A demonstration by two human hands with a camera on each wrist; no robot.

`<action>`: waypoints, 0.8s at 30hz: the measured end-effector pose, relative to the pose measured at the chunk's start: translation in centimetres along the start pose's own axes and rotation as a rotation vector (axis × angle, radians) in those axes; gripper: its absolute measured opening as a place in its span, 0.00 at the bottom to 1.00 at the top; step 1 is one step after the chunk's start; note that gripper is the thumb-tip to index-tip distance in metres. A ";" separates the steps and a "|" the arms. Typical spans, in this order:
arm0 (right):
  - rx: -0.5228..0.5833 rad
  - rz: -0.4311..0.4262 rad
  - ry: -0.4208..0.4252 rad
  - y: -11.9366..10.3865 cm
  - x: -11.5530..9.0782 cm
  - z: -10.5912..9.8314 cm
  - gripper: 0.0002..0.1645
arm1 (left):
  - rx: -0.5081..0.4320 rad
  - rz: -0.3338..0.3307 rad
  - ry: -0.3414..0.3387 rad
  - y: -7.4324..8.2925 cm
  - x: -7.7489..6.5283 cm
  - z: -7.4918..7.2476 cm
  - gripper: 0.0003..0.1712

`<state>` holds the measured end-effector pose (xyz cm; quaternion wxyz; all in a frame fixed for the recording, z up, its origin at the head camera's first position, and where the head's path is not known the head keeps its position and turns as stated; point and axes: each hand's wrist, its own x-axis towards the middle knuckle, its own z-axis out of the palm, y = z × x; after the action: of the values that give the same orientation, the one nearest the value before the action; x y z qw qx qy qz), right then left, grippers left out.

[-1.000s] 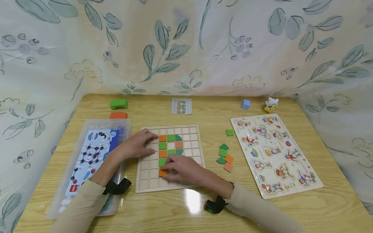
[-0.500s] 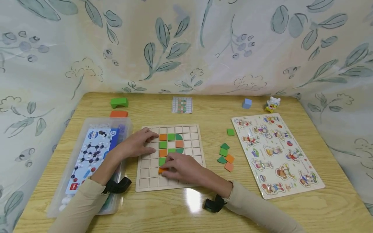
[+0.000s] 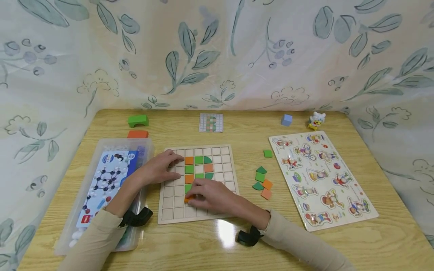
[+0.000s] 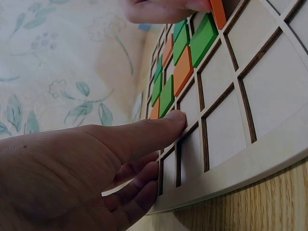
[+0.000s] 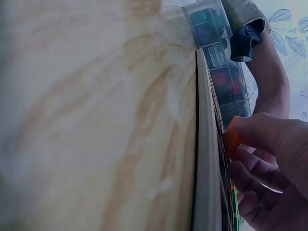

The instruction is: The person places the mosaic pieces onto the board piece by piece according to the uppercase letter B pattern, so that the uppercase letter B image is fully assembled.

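A wooden grid board (image 3: 168, 213) lies in the middle of the table, with orange, green and salmon tiles set in some of its squares. My right hand (image 3: 214, 194) pinches an orange square tile (image 5: 233, 136) between thumb and fingers. In the left wrist view this orange tile (image 4: 218, 13) stands tilted on edge, just beside a green tile (image 4: 204, 40). My left hand (image 3: 158, 168) rests at the board's left side, thumb on the grid and the other fingers at the edge. It holds nothing. Part of the pattern is hidden beneath my right hand.
Several loose tiles (image 3: 260, 177) lie right of the board. A pattern card (image 3: 211, 122) is behind it. A clear plastic box (image 3: 145, 195) stands at left, a picture puzzle board (image 3: 306, 192) at right. Green (image 3: 138, 121) and blue blocks (image 3: 286, 120) and a figurine (image 3: 317, 121) sit at the back.
The orange tile in my right hand lay flatter over its square a second ago and is now tipped up, a little farther left. My left hand keeps its place.
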<state>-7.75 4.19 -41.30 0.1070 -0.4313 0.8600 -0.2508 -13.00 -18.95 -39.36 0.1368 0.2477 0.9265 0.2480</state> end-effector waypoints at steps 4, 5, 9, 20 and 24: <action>0.001 0.003 -0.011 0.0 0.0 0.0 0.10 | -0.002 -0.001 -0.003 0.0 -0.1 -0.1 0.29; -0.002 0.001 -0.010 0.0 0.0 -0.1 0.10 | 0.000 0.001 -0.004 0.0 -0.1 -0.1 0.29; -0.037 -0.015 -0.016 -0.2 0.0 -0.2 0.10 | -0.001 0.002 -0.001 0.0 -0.2 -0.2 0.28; -0.282 -0.154 0.043 -0.6 -0.3 -0.1 0.09 | -0.014 0.006 0.000 0.0 -0.1 0.1 0.28; -0.269 -0.245 0.107 0.0 -0.8 -0.4 0.09 | -0.004 -0.002 -0.001 0.0 -0.1 0.1 0.28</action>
<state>-7.42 4.97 -41.03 -0.0288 -0.5293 0.8313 -0.1673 -12.89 -18.93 -39.39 0.1381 0.2465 0.9262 0.2497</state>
